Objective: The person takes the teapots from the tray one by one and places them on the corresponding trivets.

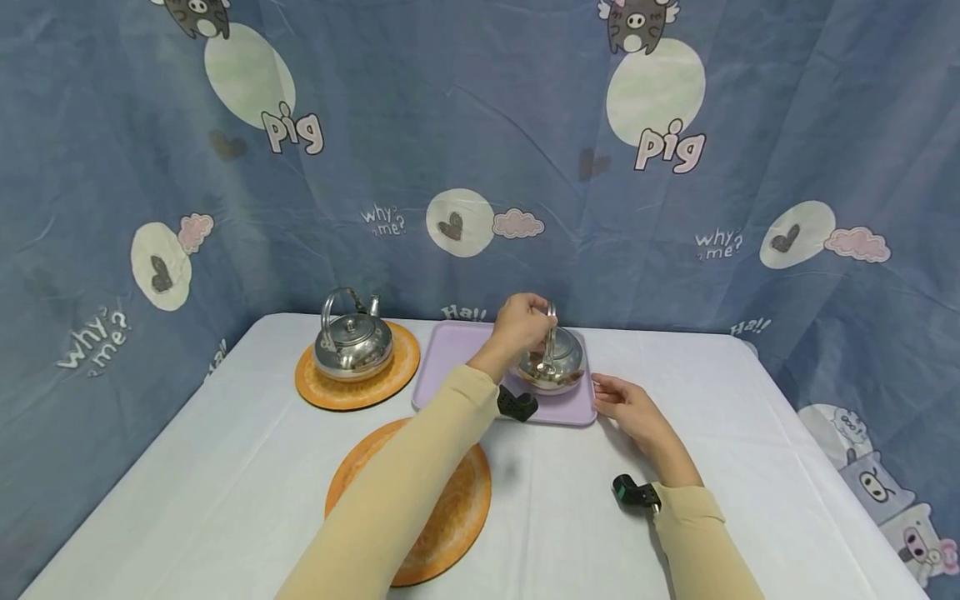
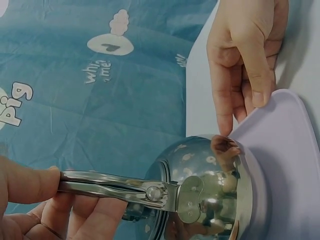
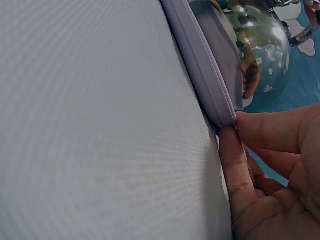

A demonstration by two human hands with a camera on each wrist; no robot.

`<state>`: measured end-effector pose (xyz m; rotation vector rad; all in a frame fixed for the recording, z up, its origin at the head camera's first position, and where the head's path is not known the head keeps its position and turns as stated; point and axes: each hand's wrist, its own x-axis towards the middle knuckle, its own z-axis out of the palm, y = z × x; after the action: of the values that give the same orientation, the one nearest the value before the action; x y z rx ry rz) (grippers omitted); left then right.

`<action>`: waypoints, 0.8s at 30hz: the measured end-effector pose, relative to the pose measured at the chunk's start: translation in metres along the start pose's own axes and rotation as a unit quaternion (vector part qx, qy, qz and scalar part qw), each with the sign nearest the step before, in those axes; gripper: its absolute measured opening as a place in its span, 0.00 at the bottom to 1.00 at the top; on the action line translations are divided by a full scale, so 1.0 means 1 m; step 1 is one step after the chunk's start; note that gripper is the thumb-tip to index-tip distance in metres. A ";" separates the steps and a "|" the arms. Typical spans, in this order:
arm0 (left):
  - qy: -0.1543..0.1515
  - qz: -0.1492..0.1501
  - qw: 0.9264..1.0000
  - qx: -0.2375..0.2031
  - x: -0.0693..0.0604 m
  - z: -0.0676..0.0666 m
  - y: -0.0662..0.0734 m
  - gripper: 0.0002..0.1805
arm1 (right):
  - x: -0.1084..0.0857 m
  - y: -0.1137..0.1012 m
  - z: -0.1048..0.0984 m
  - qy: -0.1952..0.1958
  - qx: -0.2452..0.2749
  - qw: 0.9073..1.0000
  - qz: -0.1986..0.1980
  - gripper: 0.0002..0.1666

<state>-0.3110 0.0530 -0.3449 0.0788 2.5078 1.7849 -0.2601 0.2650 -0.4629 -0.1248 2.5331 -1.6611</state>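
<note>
Here's the left hand [image 1: 522, 323], reaching across to the far side, and from my remote seat I see its thumb and fingers gripping the handle [image 2: 130, 187] of a silver kettle [image 1: 573, 367]. That kettle is over the right part of a pale purple tray [image 1: 453, 358]; whether its base touches the tray, I can't make out from here. And over to the right, the right hand [image 1: 632, 410] has the tray pinched at its right edge, thumb [image 3: 270, 130] above and a finger [image 3: 236, 162] beneath, just beside that kettle. My left wrist feed shows the other hand mirrored in the shiny body, lovely detail!

Further left on the far side, a second kettle [image 1: 352, 354] sits upright on a round orange mat [image 1: 406, 354], handle raised, well apart from both hands. Nearer me, another orange mat [image 1: 461, 517] lies on the white tablecloth [image 1: 555, 500], partly hidden under the left sleeve [image 1: 397, 483]. I've a black device [image 1: 517, 405] at the left wrist and a matching one at the right. Behind it all hangs a blue curtain [image 1: 480, 150], printed with pigs, pale ovals and pink clouds.
</note>
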 end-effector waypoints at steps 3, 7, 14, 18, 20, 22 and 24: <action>-0.004 -0.001 1.000 -0.009 0.000 -0.001 0.000 0.18 | 0.000 0.000 0.000 -0.003 0.001 1.000 -0.004 0.35; -0.007 -0.003 1.000 -0.009 -0.001 -0.002 0.000 0.18 | 0.000 0.001 -0.001 -0.006 0.003 1.000 -0.005 0.34; -0.004 -0.001 1.000 -0.001 -0.002 -0.004 0.002 0.17 | -0.001 0.001 0.000 -0.007 0.010 1.000 -0.005 0.34; 0.000 0.002 1.000 0.005 -0.002 -0.005 0.003 0.16 | -0.001 0.001 0.000 -0.007 0.010 1.000 -0.004 0.34; -0.001 0.005 1.000 0.002 -0.003 -0.006 0.004 0.15 | -0.001 0.001 0.000 -0.007 0.007 1.000 -0.004 0.34; -0.003 0.009 1.000 0.001 -0.004 -0.008 0.004 0.15 | -0.001 0.001 0.000 -0.006 0.005 1.000 -0.004 0.34; -0.003 0.014 1.000 0.000 -0.006 -0.009 0.005 0.16 | -0.001 0.001 0.000 -0.006 0.003 1.000 -0.006 0.34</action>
<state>-0.3061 0.0453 -0.3371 0.1204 2.5149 1.7917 -0.2595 0.2660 -0.4639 -0.1487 2.5241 -1.6661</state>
